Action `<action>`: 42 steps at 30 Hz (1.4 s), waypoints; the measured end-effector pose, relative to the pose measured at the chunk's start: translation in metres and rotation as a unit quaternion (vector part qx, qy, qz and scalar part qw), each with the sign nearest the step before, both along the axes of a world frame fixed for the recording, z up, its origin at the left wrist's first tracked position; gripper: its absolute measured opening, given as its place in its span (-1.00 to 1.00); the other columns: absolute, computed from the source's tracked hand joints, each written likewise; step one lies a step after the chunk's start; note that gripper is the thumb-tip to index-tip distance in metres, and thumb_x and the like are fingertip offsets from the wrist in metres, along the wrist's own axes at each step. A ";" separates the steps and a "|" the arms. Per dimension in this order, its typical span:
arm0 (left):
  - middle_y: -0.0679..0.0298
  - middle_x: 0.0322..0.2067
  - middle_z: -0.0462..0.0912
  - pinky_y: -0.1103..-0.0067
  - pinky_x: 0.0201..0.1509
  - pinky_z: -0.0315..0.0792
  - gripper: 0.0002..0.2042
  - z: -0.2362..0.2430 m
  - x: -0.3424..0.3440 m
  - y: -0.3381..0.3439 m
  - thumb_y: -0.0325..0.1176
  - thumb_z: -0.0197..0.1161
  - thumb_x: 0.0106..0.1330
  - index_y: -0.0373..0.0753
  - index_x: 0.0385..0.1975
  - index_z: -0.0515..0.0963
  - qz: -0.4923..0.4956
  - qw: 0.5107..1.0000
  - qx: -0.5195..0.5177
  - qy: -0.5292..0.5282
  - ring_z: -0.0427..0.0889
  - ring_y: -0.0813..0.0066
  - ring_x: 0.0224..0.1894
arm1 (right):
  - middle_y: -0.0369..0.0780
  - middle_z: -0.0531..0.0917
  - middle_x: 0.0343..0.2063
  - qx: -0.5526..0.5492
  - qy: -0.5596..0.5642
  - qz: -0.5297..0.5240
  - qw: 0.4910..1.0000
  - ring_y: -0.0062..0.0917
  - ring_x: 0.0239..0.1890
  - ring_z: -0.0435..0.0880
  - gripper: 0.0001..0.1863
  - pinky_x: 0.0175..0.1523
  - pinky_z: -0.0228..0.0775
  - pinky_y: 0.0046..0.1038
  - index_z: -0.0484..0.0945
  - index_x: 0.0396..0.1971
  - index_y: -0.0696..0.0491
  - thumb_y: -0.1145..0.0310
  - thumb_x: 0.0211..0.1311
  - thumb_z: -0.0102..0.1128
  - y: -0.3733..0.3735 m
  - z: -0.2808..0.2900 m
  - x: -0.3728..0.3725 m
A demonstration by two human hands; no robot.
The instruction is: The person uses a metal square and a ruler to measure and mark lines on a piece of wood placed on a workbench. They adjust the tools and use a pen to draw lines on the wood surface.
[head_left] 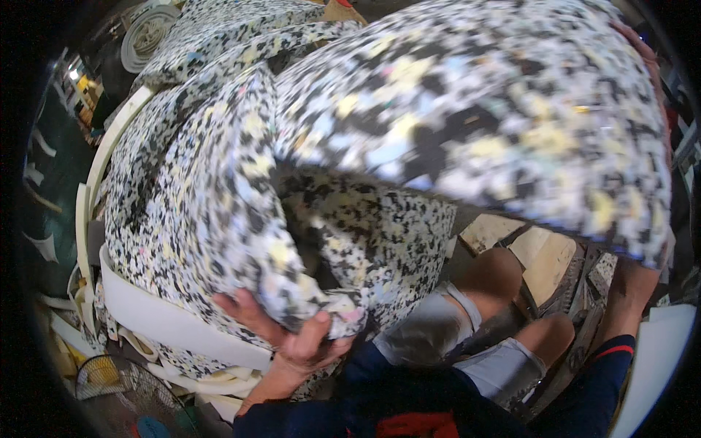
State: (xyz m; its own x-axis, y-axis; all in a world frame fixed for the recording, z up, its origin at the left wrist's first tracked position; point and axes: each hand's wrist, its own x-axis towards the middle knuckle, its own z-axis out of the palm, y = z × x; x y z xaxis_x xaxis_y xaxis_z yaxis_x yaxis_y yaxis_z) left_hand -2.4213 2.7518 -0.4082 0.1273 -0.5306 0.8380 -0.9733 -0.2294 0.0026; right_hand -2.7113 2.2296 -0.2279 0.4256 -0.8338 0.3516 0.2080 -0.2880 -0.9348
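My left hand (pixel 292 336) pinches foam sheet (pixel 409 131) corner from below, arm bent. Right hand (pixel 646 58) at sheet's far edge; grip can't tell. White strips (pixel 168 321) below-left of sheet.

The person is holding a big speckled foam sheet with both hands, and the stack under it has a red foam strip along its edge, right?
Not quite. The foam strip along the stack's edge is white, not red, as the head view shows. The rest holds: the left hand grips the speckled foam sheet at its lower corner, and the right hand holds its far edge.
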 end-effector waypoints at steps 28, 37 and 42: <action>0.05 0.31 0.43 0.07 0.34 0.38 -0.05 -0.093 0.045 -0.268 0.33 0.39 0.10 -0.23 0.37 0.30 -0.421 0.107 -0.020 0.900 0.45 0.06 0.31 | -0.04 0.68 -0.15 0.171 0.023 -0.227 0.958 -0.33 -0.18 0.71 -0.54 -0.02 0.58 -0.32 0.53 -0.03 0.30 0.32 0.13 0.33 0.137 -0.101 -0.072; 0.06 0.06 0.64 0.06 0.20 0.51 -0.31 -0.015 0.066 -0.353 -0.07 0.58 0.07 -0.26 0.17 0.49 -0.339 0.242 0.000 0.909 0.63 0.08 0.07 | -0.23 0.69 -0.30 0.170 0.121 -0.247 0.946 -0.53 -0.34 0.67 -0.66 -0.20 0.51 -0.43 0.58 -0.13 0.21 0.28 0.21 0.33 0.199 -0.156 -0.101; 0.12 -0.18 0.73 0.16 0.04 0.62 -0.70 0.022 0.040 -0.380 -0.29 0.45 0.18 -0.22 -0.13 0.62 -0.389 0.211 0.023 0.896 0.72 0.19 -0.14 | -0.17 0.67 -0.19 0.182 0.125 -0.287 0.932 -0.45 -0.21 0.66 -0.54 -0.07 0.48 -0.34 0.51 -0.02 0.22 0.22 0.22 0.35 0.197 -0.192 -0.124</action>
